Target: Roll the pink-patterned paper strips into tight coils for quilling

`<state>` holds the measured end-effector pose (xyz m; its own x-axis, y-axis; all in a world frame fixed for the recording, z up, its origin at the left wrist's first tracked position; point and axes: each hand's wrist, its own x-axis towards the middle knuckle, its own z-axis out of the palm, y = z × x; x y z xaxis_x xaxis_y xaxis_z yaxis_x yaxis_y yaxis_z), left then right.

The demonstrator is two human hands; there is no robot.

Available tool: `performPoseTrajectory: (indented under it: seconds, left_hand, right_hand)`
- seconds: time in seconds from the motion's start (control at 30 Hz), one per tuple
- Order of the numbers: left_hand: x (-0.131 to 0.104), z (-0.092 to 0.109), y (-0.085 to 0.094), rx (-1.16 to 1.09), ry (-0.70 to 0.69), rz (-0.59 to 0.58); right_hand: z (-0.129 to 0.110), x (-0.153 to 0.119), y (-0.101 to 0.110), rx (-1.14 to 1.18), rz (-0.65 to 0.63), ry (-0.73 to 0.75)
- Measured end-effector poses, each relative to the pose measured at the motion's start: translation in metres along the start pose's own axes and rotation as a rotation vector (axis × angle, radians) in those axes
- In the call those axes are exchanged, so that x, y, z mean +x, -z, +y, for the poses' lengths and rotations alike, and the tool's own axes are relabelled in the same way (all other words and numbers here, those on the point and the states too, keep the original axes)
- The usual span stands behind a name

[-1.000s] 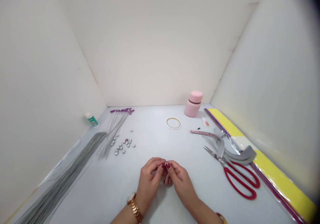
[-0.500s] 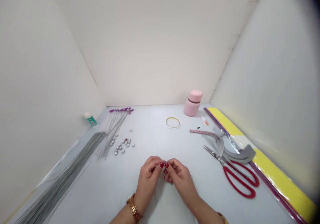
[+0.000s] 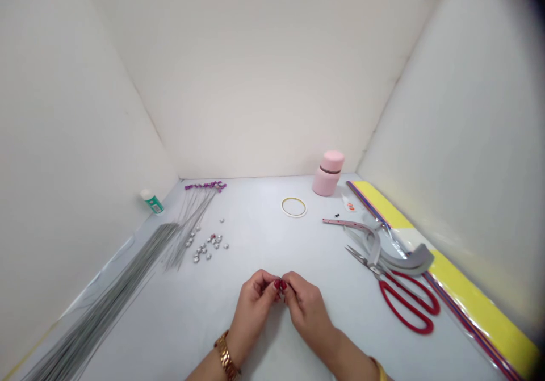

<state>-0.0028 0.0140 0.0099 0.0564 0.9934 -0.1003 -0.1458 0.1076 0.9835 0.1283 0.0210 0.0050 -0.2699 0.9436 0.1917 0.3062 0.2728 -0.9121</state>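
Note:
My left hand (image 3: 255, 297) and my right hand (image 3: 305, 301) meet low in the middle of the head view, just above the table. Thumb and forefinger of each are pinched, with the tips touching the other hand's tips. Whatever lies between them is too small and too covered to make out. Small silver folded stars (image 3: 203, 249) lie in a loose group to the left, one with a red mark. Beyond them are thin wire stems (image 3: 198, 208) with purple tips (image 3: 206, 186).
A bundle of grey wires (image 3: 114, 290) runs along the left. Red-handled scissors (image 3: 409, 304) lie right, beside curled grey strips (image 3: 411, 262) and a yellow sheet pack (image 3: 468, 296). Farther back are a ring-shaped tape roll (image 3: 293, 215), a pink flask (image 3: 327, 182) and a glue stick (image 3: 154, 204).
The fingers of my right hand have curled in more, and both pinched tips have dropped slightly. The whole view has shifted a little; the things on the table lie as before.

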Motion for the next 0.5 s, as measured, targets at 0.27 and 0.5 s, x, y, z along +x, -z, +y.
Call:
performPoseTrajectory:
  seconds: [0.27, 0.5]
  left_hand:
    - [0.0029, -0.0037, -0.0012, -0.067, 0.011, -0.007]
    - [0.0048, -0.0024, -0.0020, -0.130, 0.043, -0.005]
  right_hand:
    - [0.0022, 0.0002, -0.0053, 0.041, 0.032, -0.057]
    - [0.0050, -0.0013, -0.0072, 0.151, 0.006, -0.153]
